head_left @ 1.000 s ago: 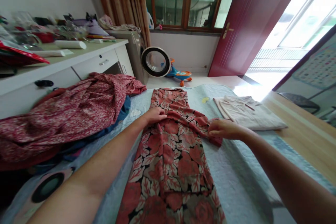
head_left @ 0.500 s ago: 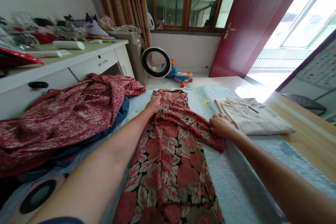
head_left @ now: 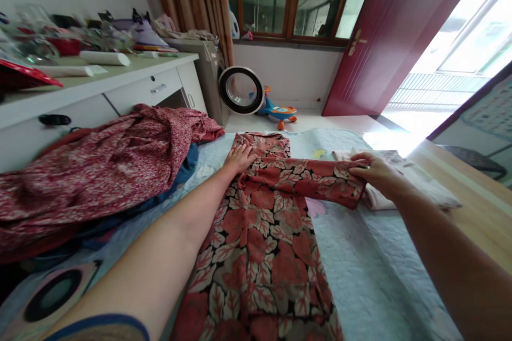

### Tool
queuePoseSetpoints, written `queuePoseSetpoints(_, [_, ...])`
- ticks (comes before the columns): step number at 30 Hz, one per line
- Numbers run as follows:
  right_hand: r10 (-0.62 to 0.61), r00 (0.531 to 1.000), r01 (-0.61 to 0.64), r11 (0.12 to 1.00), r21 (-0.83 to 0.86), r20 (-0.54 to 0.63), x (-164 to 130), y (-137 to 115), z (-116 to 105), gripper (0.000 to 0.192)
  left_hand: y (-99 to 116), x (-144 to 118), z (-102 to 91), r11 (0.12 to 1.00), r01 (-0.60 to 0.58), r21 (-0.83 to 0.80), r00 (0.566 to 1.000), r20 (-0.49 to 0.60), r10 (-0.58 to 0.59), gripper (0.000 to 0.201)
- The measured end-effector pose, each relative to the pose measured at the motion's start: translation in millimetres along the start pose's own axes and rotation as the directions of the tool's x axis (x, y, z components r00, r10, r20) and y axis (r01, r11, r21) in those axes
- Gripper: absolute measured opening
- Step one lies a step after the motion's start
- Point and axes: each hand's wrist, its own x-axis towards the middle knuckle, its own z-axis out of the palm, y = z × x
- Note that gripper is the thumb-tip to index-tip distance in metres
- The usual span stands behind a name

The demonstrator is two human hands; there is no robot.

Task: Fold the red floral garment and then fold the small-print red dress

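I see the bed (head_left: 372, 277) filling the near view, covered in a pale blue quilt. On its left side lies a big heap of red speckled cloth (head_left: 100, 170), with dark blue fabric showing under its right edge. Down the middle of the bed, running from near to far, lies the floral dress (head_left: 264, 245), red and tan leaves on black, spread flat. Its sleeve (head_left: 316, 181) stretches out to the right, across the quilt toward a folded beige garment (head_left: 416, 181) that sits on the far right of the bed.

My left hand (head_left: 240, 157) rests flat and open on the far end of the dress, near its left shoulder, palm down, fingers spread, gripping nothing. My right hand (head_left: 374, 170) is closed in a pinch on the end of the sleeve, holding it taut just over the near edge of the beige garment.

To the left stands a white cluttered surface (head_left: 120, 85) with drawers. On the floor beyond the bed, a washing machine (head_left: 230, 85) and a blue toy car (head_left: 278, 112) stand under the window.
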Motion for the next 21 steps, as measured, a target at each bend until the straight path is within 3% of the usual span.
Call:
queuePoseSetpoints(2, [-0.108, 0.983, 0.048, 0.933, -0.356, -0.150, -2.2, 2.1, 8.8, 0.038, 2.5, -1.7, -5.2, 0.999, -0.042, -0.033, 0.992, -0.117, 0.038, 0.054])
queuePoseSetpoints(4, [-0.233, 0.959, 0.100, 0.813, -0.574, -0.163, -10.5, -4.9, 23.1, 0.037, 5.2, -6.3, -14.3, 0.996, -0.050, -0.075, 0.964, -0.264, 0.028, 0.044])
queuePoseSetpoints(7, [-0.302, 0.952, 0.271, 0.760, -0.591, 0.048, -30.2, -27.5, 51.6, 0.025, 7.3, -23.1, -30.5, 0.988, 0.048, -0.147, 0.926, -0.365, -0.099, 0.028])
queuePoseSetpoints(8, [-0.303, 0.938, 0.344, 0.764, -0.546, 0.167, -37.1, -35.1, 62.1, 0.021, 7.1, -31.9, -34.8, 0.984, 0.070, -0.161, 0.930, -0.347, -0.123, 0.025])
queuePoseSetpoints(10, [-0.342, 0.865, 0.486, 0.755, -0.440, 0.368, -48.9, -46.5, 82.3, 0.017, 5.8, -53.2, -39.5, 0.984, 0.059, -0.171, 0.959, -0.264, -0.104, 0.023])
queuePoseSetpoints(12, [-0.325, 0.818, 0.538, 0.725, -0.431, 0.474, -55.8, -50.6, 99.1, 0.017, 4.0, -76.2, -38.5, 0.986, 0.011, -0.167, 0.983, -0.177, -0.041, 0.022])
queuePoseSetpoints(15, [-0.231, 0.835, 0.500, 0.697, -0.514, 0.499, -55.3, -46.0, 113.4, 0.021, 1.7, -105.1, -31.1, 0.988, -0.066, -0.142, 0.989, -0.142, 0.046, 0.024])
queuePoseSetpoints(21, [-0.187, 0.916, 0.386, 0.659, -0.646, 0.356, -45.6, -36.6, 107.9, 0.030, 0.4, -127.6, -19.0, 0.981, -0.188, -0.047, 0.963, -0.204, 0.175, 0.029])
